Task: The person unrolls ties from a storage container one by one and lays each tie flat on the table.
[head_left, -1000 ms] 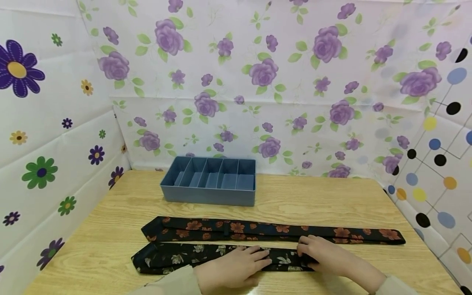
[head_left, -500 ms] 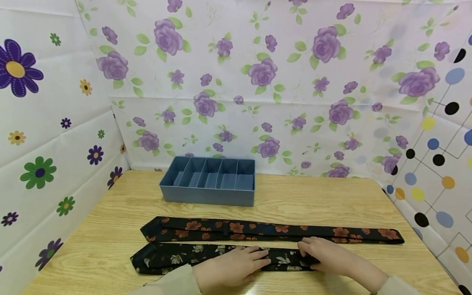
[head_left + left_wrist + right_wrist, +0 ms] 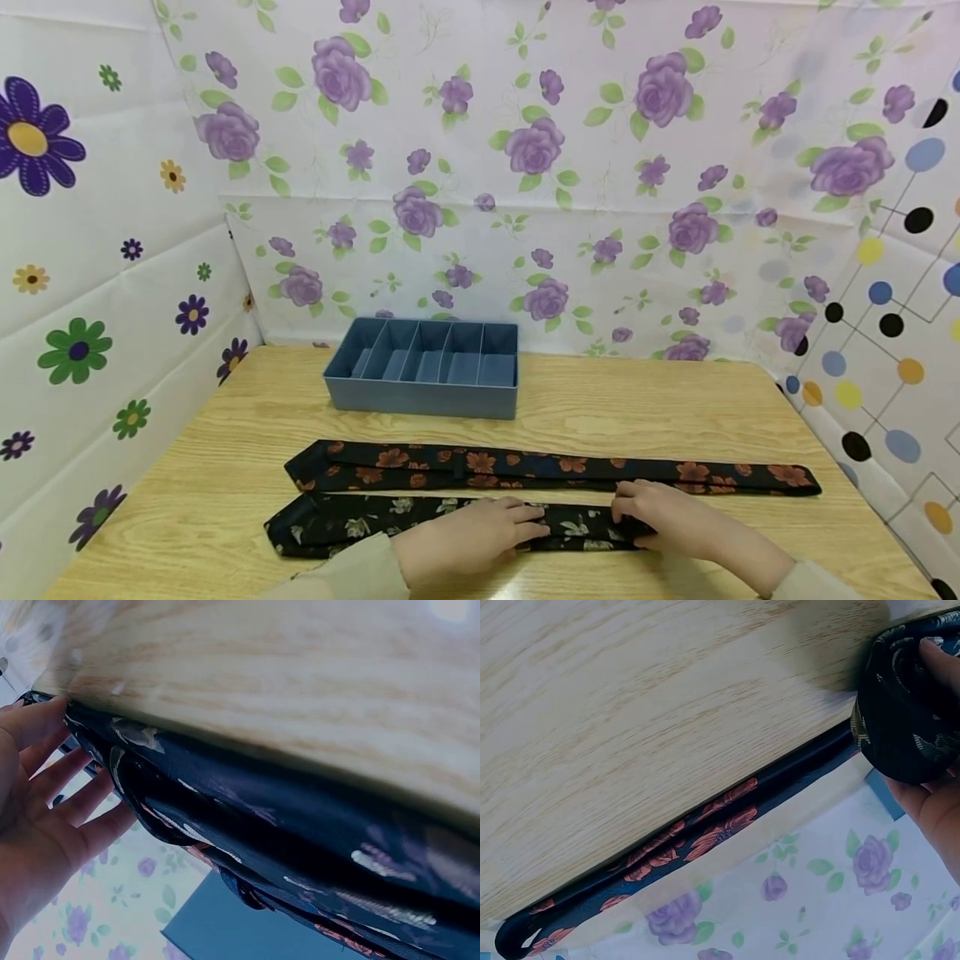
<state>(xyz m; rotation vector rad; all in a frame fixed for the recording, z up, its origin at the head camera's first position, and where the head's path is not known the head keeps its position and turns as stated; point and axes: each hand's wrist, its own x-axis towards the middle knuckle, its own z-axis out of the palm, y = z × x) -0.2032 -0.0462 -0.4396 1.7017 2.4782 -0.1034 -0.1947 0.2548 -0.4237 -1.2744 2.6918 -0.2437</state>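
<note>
A black necktie with white flowers (image 3: 360,527) lies along the front of the table, its wide pointed tip to the left. My left hand (image 3: 472,536) rests on its middle, fingers extended across the cloth; the left wrist view shows the thumb (image 3: 45,720) at the near edge and the fingers on the far side. At the tie's right end, my right hand (image 3: 667,518) grips a rolled-up part of it. That roll (image 3: 900,720) shows its coiled layers between thumb and fingers in the right wrist view. Behind lies a second dark necktie with orange flowers (image 3: 573,467), stretched out flat.
A blue-grey box with several compartments (image 3: 423,398) stands at the back left of the wooden table (image 3: 637,400). Flower-patterned cloth (image 3: 480,167) hangs behind the table, and more printed cloth lines both sides.
My right hand has shifted very slightly to the right with the rolled end. The left hand stays at nearly the same place on the necktie.
</note>
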